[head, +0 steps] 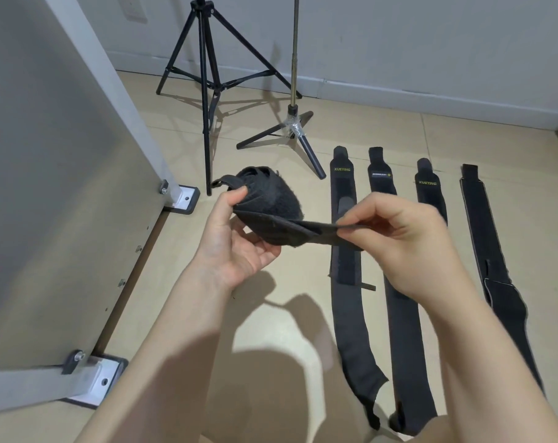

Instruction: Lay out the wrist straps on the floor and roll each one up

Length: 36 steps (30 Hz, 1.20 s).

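Two bare forearms are reaching out over a pale tiled floor point(271, 314) as a person is working a black rolled wrist strap point(268, 203) above it. The left hand point(236, 247) is cupping the roll from below and the side, thumb pressing on its upper left and fingers curling under it. The right hand point(408, 241) is pinching the strap's loose tail point(322, 233) between thumb and fingertips, holding it taut and nearly level to the right of the roll. A small loop of webbing is sticking out at the roll's upper left.

Beneath and beyond the right hand, four more black straps are lying flat on the floor side by side, running away from the person. The leftmost flat strap point(348, 298) is carrying yellow "XUEYING" lettering near its far end; the second strap point(402, 346) is showing a small label that is too small to read; the third strap point(431, 187), mostly hidden behind the right hand, is also bearing "XUEYING"; the fourth strap point(495, 266), with pale edging, is lying furthest right.

To the left, a grey panel point(54, 187) is standing on metal feet bolted at its base. Farther back, a black tripod point(207, 75) and a slimmer stand point(295, 116) with taped low legs are resting on the floor in front of a white wall point(431, 43).
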Each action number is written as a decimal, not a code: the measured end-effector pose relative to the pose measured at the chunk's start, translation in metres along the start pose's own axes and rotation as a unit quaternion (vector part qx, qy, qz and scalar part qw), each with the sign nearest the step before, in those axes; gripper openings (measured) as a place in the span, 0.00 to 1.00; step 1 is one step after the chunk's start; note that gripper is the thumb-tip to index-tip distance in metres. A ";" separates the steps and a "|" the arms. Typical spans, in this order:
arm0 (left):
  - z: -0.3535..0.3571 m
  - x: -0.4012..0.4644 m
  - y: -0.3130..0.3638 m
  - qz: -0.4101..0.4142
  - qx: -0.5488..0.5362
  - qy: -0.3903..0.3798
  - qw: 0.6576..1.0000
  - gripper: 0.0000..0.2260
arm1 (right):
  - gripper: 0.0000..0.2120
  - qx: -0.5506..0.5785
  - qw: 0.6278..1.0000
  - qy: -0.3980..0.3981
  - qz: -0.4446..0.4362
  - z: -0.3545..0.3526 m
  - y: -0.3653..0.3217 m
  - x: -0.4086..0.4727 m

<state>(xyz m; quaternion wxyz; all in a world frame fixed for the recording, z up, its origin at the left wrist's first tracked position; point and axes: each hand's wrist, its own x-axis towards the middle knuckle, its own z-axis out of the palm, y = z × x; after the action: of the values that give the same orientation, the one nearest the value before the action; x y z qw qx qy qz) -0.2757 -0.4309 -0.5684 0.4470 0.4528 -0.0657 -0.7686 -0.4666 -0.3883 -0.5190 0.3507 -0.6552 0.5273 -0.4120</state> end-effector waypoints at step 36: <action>0.012 -0.008 -0.018 0.079 0.306 -0.121 0.941 0.19 | 0.25 0.348 0.908 -0.026 0.231 0.021 0.063 0.010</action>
<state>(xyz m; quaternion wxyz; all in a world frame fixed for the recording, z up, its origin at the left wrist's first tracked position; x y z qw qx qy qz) -0.2948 -0.4176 -0.5655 0.3345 0.4644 -0.3873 -0.7228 -0.4715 -0.4106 -0.5828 0.6556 -0.3622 0.4772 -0.4596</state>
